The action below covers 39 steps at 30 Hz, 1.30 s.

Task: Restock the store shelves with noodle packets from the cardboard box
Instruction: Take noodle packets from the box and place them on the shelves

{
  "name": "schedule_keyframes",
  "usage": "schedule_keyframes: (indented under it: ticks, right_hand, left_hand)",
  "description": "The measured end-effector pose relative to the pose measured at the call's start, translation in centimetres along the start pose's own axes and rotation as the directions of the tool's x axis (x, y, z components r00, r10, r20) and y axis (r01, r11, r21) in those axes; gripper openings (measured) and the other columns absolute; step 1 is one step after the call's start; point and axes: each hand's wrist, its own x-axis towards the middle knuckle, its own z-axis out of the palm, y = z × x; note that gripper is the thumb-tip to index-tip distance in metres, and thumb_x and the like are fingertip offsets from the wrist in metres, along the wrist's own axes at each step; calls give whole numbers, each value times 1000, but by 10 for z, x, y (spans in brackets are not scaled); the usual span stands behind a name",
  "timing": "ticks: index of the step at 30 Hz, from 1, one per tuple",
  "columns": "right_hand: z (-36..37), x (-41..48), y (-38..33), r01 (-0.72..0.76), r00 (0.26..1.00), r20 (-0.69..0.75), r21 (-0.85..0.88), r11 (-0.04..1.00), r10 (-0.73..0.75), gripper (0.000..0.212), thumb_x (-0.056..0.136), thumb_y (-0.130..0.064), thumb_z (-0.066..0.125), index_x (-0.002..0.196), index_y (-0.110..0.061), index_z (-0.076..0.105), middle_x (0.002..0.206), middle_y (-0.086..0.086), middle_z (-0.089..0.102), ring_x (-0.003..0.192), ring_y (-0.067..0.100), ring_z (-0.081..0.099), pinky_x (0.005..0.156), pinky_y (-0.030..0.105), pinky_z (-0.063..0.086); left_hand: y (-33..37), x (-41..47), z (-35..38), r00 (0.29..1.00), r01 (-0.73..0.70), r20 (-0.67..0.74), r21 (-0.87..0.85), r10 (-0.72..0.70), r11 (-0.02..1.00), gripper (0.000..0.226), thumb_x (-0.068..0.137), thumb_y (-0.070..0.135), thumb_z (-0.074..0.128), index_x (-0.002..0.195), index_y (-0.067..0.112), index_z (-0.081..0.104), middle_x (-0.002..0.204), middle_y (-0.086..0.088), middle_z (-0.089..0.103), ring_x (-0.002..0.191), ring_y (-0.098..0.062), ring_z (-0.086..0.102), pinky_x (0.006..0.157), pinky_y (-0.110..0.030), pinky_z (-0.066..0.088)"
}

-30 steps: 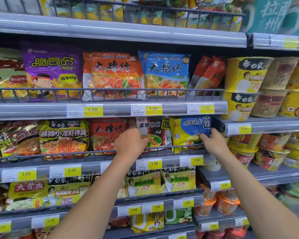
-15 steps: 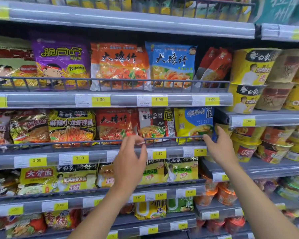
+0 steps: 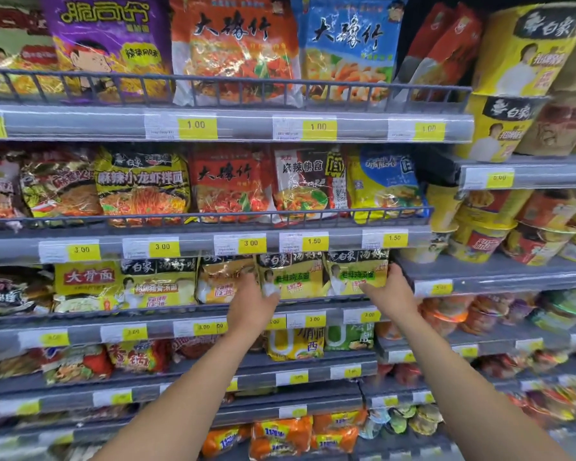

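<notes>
- The noodle packets we are tending now are the two yellow-and-black ones (image 3: pixel 323 277) just right of centre in the frame, standing side by side behind the wire rail of the third shelf down.
- Half a second ago our hands were one shelf higher, at the rail in front of the white packet (image 3: pixel 308 184) and the yellow-and-blue packet (image 3: pixel 384 186); both hands have since dropped a level, and the view has dropped with them.
- Our left hand (image 3: pixel 253 302) lies against the left edge of the left packet of the pair, fingers loosely curled; we cannot tell whether it grips the packet or only presses it.
- Our right hand (image 3: pixel 391 291) is at the right edge of the right packet, thumb up along its side, fingers partly open; again a firm grip cannot be confirmed.
- We judge the upper row as dealt with and this pair as being squared up between our hands.
- To the left along the same shelf stand a gold packet (image 3: pixel 225 279) and further yellow packets (image 3: pixel 123 284), all upright and apart from our hands.
- Neither hand carries a loose packet, and the cardboard box is not in view, so fresh stock would have to be fetched from outside the frame.
- At the right of the frame sit stacked noodle cups (image 3: pixel 519 81), untouched.
</notes>
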Motion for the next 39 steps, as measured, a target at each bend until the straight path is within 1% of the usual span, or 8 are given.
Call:
schedule_keyframes:
  ticks: [3,9,17,23,28,32,34,39]
  right_hand:
    - [5,9,-1,-86,996,32,-10,996,86,94,89,-37,74,155,-5,16,153,13,41,138,34,43,99,39,42]
    - [20,30,14,-217,976,27,-36,976,218,93,80,-35,81,147,1,26,141,23,49,126,40,51,93,42,48]
    - [19,43,31,-188,982,-27,-11,982,188,66,75,-37,85,124,-9,52,123,16,62,103,34,60,86,42,54]
    - [22,43,36,-179,984,-9,44,983,180,64,79,-32,82,126,-10,44,112,12,68,100,32,66,75,35,48]
    - [19,38,42,-176,984,1,128,976,178,49,84,-26,80,116,-11,47,97,10,72,61,9,68,49,24,41]
    - [21,38,42,-174,985,9,155,972,175,54,85,-27,80,124,-10,47,98,8,72,62,8,69,49,23,42]
    - [21,37,42,-163,986,4,164,973,164,48,86,-25,79,120,-12,48,96,8,72,63,8,68,49,23,41]
    - [22,36,40,-146,989,6,181,972,148,40,86,-21,78,112,-13,49,90,4,72,64,10,70,50,23,42]
  left_hand:
    - [4,4,6,999,49,-14,15,-49,999,37,93,42,67,110,18,44,94,6,51,86,-23,58,75,-39,54]
    - [5,18,18,977,211,6,-106,-211,972,37,87,44,71,98,21,45,90,-1,68,74,-23,71,74,-45,60]
    - [16,13,30,978,198,-57,-71,-202,978,33,94,38,66,110,15,48,83,12,40,83,-25,59,70,-36,49]
    - [17,16,42,984,163,-49,-159,-172,974,36,93,38,69,115,21,45,108,4,50,80,-21,59,67,-33,45]
    - [15,19,39,957,243,-76,-320,-281,916,36,92,33,71,103,15,41,88,3,56,76,-20,57,70,-36,48]
    - [15,24,34,965,229,-38,-351,-258,908,27,91,32,71,99,18,50,94,-3,63,82,-22,62,67,-33,47]
    - [14,24,32,974,204,-22,-351,-226,914,28,91,33,71,100,18,50,98,1,64,88,-22,62,75,-37,53]
    - [8,24,26,991,127,-18,-184,-133,975,45,91,39,71,121,13,51,119,-6,54,99,-29,59,79,-36,49]
